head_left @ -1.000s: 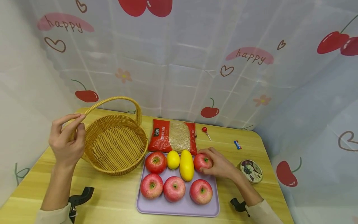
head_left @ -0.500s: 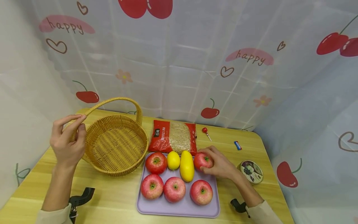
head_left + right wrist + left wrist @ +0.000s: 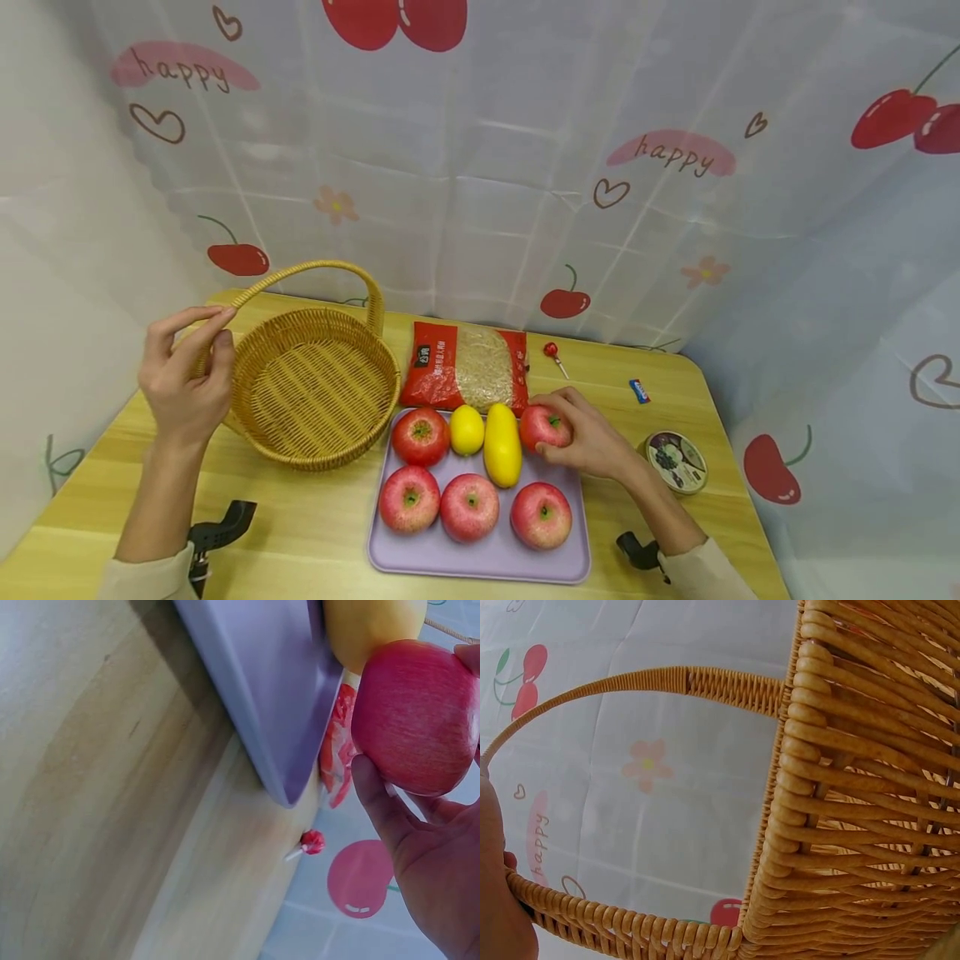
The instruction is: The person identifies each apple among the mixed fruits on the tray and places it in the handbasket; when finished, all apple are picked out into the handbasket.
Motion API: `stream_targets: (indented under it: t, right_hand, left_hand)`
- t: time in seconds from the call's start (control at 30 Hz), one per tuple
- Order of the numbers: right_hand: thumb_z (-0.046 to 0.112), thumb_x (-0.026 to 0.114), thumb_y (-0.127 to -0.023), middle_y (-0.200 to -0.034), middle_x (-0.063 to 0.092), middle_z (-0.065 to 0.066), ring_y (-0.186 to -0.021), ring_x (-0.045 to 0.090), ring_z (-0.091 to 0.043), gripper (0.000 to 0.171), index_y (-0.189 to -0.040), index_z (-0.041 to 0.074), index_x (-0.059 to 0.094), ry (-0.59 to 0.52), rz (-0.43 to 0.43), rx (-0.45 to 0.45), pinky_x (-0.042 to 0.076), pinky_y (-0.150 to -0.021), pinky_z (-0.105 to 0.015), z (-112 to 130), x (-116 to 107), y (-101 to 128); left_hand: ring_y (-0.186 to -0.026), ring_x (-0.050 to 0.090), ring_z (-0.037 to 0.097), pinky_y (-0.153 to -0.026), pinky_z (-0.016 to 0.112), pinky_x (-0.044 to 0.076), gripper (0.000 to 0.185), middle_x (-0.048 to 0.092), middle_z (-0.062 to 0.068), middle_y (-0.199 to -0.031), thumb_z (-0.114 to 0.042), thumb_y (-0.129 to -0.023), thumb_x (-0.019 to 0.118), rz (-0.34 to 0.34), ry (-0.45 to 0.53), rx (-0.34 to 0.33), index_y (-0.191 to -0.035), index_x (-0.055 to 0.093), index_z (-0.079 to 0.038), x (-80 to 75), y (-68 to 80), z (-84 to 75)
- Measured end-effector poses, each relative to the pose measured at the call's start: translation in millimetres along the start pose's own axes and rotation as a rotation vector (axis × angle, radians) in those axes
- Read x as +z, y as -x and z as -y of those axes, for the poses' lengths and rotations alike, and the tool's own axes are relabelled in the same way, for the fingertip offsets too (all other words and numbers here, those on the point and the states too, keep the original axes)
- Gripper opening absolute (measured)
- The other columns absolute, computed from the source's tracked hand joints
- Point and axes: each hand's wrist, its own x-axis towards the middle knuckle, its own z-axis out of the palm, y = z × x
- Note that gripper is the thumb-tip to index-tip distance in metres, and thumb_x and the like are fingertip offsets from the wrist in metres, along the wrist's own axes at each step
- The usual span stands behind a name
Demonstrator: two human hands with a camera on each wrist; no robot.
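My left hand (image 3: 187,367) grips the handle (image 3: 315,267) of a round wicker basket (image 3: 855,787) at the left of the table. The basket's inside shows only its woven bottom. Over the back right corner of a lilac tray (image 3: 480,563), my right hand (image 3: 596,442) holds a red apple (image 3: 416,716) between thumb and fingers; the right wrist view shows it raised off the tray. On the tray lie more apples (image 3: 468,507), a pomegranate-like red fruit (image 3: 420,437), a lemon (image 3: 466,431) and a long yellow fruit (image 3: 502,446) beside the held apple.
Behind the tray lies a red bag of dry food (image 3: 467,367). A lollipop (image 3: 553,355), a small blue wrapped candy (image 3: 639,391) and a round tin (image 3: 677,461) are on the right. A printed curtain (image 3: 480,208) hangs behind the table.
The apple in my right hand has risen slightly from the tray. My left hand keeps its hold on the basket handle, and the head view has shifted a little.
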Motion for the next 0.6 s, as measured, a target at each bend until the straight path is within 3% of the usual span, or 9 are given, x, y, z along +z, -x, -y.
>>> stream_targets:
  t: [0.33, 0.6]
  right_hand:
    - [0.039, 0.081, -0.078, -0.119, 0.051, 0.011, -0.098, 0.055, -0.011, 0.057, -0.131, 0.040, 0.059, 0.034, -0.025, -0.030, 0.054, -0.078, -0.030, 8, -4, -6]
    - [0.039, 0.080, -0.078, -0.120, 0.050, 0.012, -0.097, 0.056, -0.010, 0.059, -0.134, 0.032, 0.061, 0.053, -0.021, -0.071, 0.052, -0.078, -0.031, 14, -7, -13]
  left_hand:
    - [-0.055, 0.033, 0.004, -0.060, 0.007, 0.023, 0.019, 0.070, 0.018, -0.100, -0.010, -0.092, 0.065, -0.001, -0.010, 0.005, -0.092, 0.079, 0.003, -0.4, 0.3, 0.5]
    - [-0.054, 0.031, 0.003, -0.060, 0.008, 0.023, 0.018, 0.070, 0.019, -0.101, -0.008, -0.092, 0.065, 0.002, -0.005, -0.002, -0.092, 0.079, 0.003, -2.0, 1.4, 1.4]
